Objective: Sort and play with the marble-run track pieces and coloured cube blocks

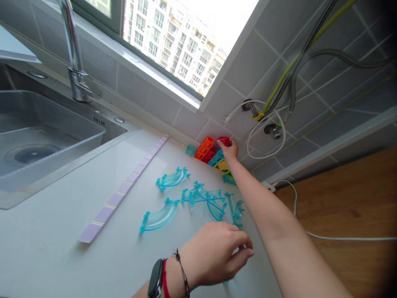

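Observation:
At the back wall my right hand (230,150) has its thumb and fingers closed around a red plastic block (222,141). That block is at the top of a cluster of connected blocks: an orange block (206,145), a blue block (216,157) and a yellow block (222,166). My left hand (218,253), with a watch and bracelets at the wrist, hovers low over the counter. Its fingers are loosely curled in, and nothing shows in them. Beyond it lie clear blue curved track pieces (161,217), another curved piece (173,179) and a jumble of blue pieces (204,198).
A long strip of lilac tiles (124,187) lies across the white counter (102,271). To the left are a steel sink (116,133) and tap (76,78). Cables (293,78) and a looped white cord (266,158) hang at the right wall.

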`<action>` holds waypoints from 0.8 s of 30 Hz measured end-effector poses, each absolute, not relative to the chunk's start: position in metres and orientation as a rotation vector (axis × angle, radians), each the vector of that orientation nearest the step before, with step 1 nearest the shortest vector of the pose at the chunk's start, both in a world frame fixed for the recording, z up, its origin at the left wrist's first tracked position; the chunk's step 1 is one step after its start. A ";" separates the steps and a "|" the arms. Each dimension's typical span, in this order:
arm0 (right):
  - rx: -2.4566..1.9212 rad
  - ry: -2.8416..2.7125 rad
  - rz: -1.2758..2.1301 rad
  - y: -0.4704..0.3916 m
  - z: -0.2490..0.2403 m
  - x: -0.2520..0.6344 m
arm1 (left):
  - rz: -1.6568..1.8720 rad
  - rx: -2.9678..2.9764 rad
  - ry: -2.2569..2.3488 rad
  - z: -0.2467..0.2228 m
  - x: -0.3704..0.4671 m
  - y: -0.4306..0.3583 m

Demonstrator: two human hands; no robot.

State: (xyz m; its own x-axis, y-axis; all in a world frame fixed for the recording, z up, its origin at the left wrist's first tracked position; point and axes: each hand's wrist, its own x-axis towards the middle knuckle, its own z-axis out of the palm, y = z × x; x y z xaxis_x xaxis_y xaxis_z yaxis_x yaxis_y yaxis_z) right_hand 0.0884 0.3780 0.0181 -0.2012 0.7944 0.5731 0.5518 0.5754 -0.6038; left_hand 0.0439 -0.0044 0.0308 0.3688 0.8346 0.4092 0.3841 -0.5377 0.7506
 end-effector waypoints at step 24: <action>-0.283 -3.306 0.396 0.098 0.071 0.117 | 0.528 1.928 0.930 0.042 0.044 -0.025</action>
